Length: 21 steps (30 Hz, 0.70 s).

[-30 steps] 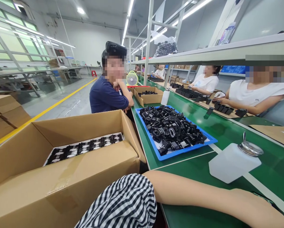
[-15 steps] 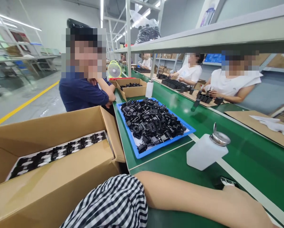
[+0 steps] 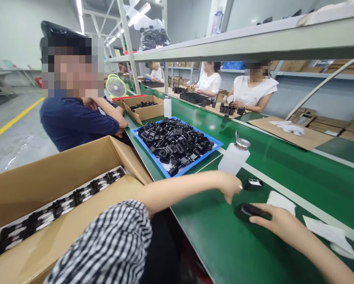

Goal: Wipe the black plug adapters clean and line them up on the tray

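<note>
My left hand [image 3: 230, 187] hangs over the green bench beside the white pump bottle [image 3: 233, 158]. Its fingers curl downward and close together; whatever may be between them cannot be made out. My right hand [image 3: 279, 217] grips a black plastic housing [image 3: 248, 210] at its right end, low over the bench top. A second black housing [image 3: 254, 184] with a pale, shiny top lies just beyond, apart from both hands. White cloths [image 3: 282, 202] lie behind and to the right of my right hand.
A blue tray [image 3: 191, 170] heaped with black plug-like parts stands left of the bottle. An open carton [image 3: 76, 213] with packed black pieces is at my left. A co-worker in a dark blue shirt [image 3: 76, 122] leans on the bench; others work across it. A shelf [image 3: 239, 43] runs overhead.
My view has swung right. My left arm, earlier stretched to the lower right, is drawn back near the bottle. My right hand with the black housing has come into view.
</note>
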Tool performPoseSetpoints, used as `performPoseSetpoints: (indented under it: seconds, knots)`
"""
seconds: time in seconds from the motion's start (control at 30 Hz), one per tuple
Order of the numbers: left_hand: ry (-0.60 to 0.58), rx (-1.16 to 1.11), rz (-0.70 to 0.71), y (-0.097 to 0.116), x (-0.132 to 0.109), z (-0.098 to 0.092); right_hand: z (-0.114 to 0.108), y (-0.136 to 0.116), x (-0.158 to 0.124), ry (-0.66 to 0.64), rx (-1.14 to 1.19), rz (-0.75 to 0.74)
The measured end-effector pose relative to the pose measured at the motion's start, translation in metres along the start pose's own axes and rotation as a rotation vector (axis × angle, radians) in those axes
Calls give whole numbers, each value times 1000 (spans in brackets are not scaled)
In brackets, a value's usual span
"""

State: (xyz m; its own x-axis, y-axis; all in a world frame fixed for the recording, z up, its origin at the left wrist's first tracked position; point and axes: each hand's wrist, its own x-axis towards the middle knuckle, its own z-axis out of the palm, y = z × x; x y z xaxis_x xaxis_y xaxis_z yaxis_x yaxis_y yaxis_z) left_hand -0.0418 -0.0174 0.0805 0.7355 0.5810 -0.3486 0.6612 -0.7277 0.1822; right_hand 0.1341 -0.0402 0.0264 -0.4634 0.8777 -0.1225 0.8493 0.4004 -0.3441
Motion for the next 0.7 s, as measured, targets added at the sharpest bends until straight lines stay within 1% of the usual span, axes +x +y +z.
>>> performPoseSetpoints:
  seconds: [0.03, 0.07, 0.1, 0.17, 0.2, 0.23, 0.27, 0.3, 0.37, 0.43, 0.5, 0.6, 0.7]
  knots:
    - [28, 21, -102, -11, -20, -2, 3, -8, -3, -48, 26, -13]
    - [61, 52, -254, -24, -40, -2, 6, -15, -5, -99, 60, -18]
    - [137, 90, -426, -38, -60, -1, 8, -22, -7, -144, 91, -21]
    - [242, 165, -725, -71, -94, 6, 11, -33, -11, -170, 112, -39]
    - [275, 194, -833, -88, -107, 12, 12, -36, -12, -177, 126, -46]
    - [272, 184, -837, -105, -116, 20, 12, -38, -13, -182, 143, -53]
    - [258, 142, -784, -119, -122, 28, 12, -38, -14, -183, 162, -57]
    - [268, 106, -740, -132, -126, 36, 11, -36, -16, -184, 182, -52]
    - [342, 85, -707, -146, -130, 51, 9, -27, -19, -195, 214, -24]
    - [400, 95, -691, -148, -132, 62, 6, -15, -22, -196, 231, 4]
    - [436, 119, -724, -142, -134, 69, 1, -1, -23, -173, 235, 19]
    - [499, 141, -841, -132, -135, 74, -9, 15, -18, -42, 190, 66]
    - [576, 134, -895, -130, -135, 75, -17, 23, -3, 120, 92, 157]
